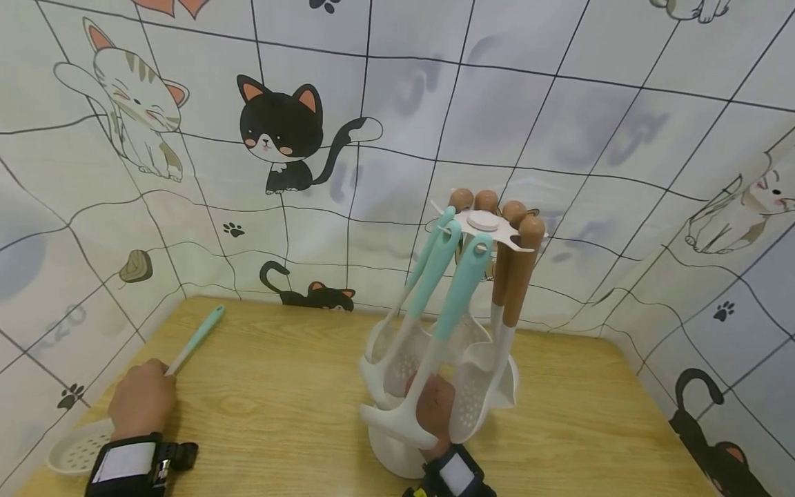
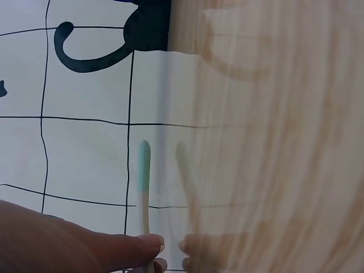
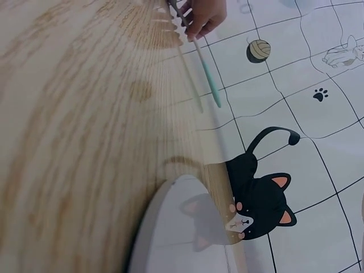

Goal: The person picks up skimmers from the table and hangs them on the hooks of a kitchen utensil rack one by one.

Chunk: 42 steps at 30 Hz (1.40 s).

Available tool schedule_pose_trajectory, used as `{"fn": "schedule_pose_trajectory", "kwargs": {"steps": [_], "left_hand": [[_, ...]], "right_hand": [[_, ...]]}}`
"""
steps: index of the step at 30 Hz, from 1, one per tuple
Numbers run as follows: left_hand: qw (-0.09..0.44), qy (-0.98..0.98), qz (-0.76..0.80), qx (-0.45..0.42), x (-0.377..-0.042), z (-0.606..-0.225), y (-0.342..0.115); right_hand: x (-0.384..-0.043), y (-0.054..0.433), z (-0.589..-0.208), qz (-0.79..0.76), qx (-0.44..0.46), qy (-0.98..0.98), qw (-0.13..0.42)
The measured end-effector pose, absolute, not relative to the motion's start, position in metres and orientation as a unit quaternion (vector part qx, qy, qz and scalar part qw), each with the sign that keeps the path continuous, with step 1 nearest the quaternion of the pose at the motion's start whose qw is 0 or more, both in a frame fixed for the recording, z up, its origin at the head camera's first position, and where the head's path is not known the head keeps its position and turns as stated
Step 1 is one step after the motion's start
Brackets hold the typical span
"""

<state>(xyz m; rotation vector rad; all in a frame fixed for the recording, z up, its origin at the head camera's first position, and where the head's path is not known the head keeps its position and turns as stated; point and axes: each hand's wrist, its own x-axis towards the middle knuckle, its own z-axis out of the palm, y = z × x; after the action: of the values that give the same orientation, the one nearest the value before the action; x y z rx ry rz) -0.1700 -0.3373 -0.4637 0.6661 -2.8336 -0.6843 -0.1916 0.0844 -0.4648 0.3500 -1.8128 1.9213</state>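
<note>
At the table's left edge my left hand [image 1: 143, 399] pinches the white shaft of a skimmer [image 1: 197, 339] with a teal handle. Its white perforated head [image 1: 79, 447] lies partly behind my wrist. The left wrist view shows thumb and fingertips on the shaft, with the teal handle end [image 2: 145, 165] pointing away. My right hand [image 1: 436, 408] is low among the utensils of a white rotating utensil rack [image 1: 483, 221], its fingers hidden behind them; I cannot tell whether it grips the post. The rack's white base [image 3: 185, 227] fills the lower part of the right wrist view.
From the rack hang several white utensils, some with teal handles [image 1: 466, 276], including a ladle [image 1: 404, 421], others with brown handles [image 1: 523, 269], including a slotted turner [image 1: 470, 400]. The wood-grain table [image 1: 273, 386] meets a cat-patterned cloth wall [image 1: 404, 172] at the back and sides.
</note>
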Motion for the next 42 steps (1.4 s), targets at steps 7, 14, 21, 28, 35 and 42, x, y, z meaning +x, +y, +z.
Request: {"fn": "schedule_pose_trajectory", "kwargs": {"steps": [7, 14, 21, 28, 35, 42], "left_hand": [[0.083, -0.945, -0.23, 0.217, -0.17, -0.464, -0.337], [0.108, -0.944, -0.225, 0.217, -0.17, -0.462, -0.334], [0.116, -0.944, -0.227, 0.211, -0.169, -0.463, -0.334], [0.133, -0.943, -0.229, 0.201, -0.17, -0.466, -0.336], [0.147, -0.945, -0.23, 0.179, -0.171, -0.461, -0.331], [0.165, -0.948, -0.229, 0.149, -0.169, -0.453, -0.324]], "right_hand": [[-0.194, 0.075, -0.469, 0.645, 0.104, -0.685, 0.322], [-0.189, 0.068, -0.468, 0.672, 0.149, -0.641, 0.341], [-0.187, 0.064, -0.468, 0.645, 0.137, -0.651, 0.376], [-0.185, 0.06, -0.469, 0.623, 0.096, -0.665, 0.401], [-0.185, 0.059, -0.469, 0.622, 0.099, -0.657, 0.415], [-0.184, 0.061, -0.471, 0.616, 0.086, -0.671, 0.403]]}}
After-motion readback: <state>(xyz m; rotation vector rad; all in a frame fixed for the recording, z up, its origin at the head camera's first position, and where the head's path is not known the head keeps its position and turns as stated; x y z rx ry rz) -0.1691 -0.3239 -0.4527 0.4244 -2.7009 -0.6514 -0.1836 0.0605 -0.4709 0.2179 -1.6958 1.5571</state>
